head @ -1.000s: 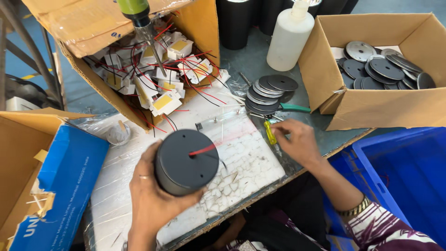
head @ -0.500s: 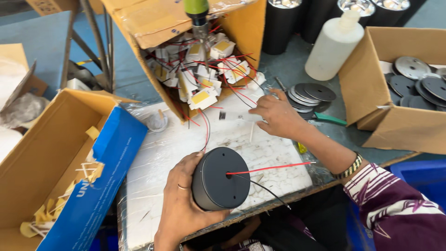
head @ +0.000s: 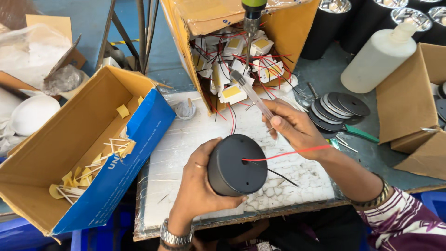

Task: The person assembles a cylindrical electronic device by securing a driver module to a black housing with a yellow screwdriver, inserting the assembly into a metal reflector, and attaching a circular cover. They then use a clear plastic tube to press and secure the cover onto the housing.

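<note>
Black housing (head: 233, 163) gripped by left hand (head: 197, 188), right hand (head: 293, 125) just above pinching clear tube (head: 254, 95)

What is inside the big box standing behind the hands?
The tipped box holds many small white and yellow parts tangled in red and black wires. A hanging tool covers some, and the box's deeper back is hidden.

Left hand (head: 200, 186) cupped; right hand (head: 292, 125) pinching.
</note>
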